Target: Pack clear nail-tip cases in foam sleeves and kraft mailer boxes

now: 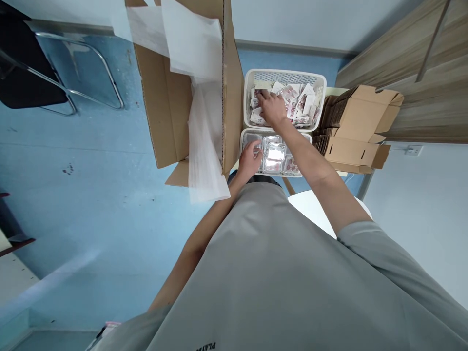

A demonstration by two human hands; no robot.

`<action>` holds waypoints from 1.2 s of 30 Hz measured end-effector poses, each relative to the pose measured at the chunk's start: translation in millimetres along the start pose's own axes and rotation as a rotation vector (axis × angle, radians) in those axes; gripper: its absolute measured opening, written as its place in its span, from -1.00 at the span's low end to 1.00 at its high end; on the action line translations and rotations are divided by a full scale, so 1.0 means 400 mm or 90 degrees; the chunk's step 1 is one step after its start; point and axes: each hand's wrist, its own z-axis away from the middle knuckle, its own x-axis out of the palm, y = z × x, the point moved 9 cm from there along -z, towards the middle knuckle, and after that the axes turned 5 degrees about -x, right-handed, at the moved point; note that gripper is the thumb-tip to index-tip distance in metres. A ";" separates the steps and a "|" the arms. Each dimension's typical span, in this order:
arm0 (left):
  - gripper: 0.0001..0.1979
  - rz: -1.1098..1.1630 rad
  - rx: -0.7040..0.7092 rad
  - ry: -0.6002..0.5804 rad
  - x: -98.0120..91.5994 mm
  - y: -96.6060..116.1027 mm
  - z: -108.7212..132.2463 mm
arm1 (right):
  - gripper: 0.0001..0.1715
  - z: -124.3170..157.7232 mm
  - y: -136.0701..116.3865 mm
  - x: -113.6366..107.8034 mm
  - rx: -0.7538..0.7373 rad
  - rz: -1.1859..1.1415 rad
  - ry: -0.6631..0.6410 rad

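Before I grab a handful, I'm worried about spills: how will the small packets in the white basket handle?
Probably light and floppy: the packets lie heaped at all angles in the white basket. Their wrap looks smooth and may slip, so loose ones could slide from the right hand. They look flat, so they are unlikely to roll.

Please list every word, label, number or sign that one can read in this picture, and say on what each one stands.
"PLAY", then letters cut off by the picture's lower edge: on the grey shirt.
Red print on the packets in the white basket, under the right hand: too small to read.
Folded cardboard boxes: no print shows.
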 end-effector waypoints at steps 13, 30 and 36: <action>-0.66 0.013 0.012 -0.001 -0.007 -0.021 0.018 | -0.23 0.083 0.088 -0.130 0.190 0.102 -0.006; -0.66 0.003 0.019 0.003 -0.016 -0.033 0.030 | -0.38 -0.037 -0.041 -0.015 -0.017 0.133 -0.130; -0.67 -0.006 0.046 -0.016 -0.008 -0.019 0.033 | -0.41 0.018 0.049 -0.121 0.036 0.099 -0.024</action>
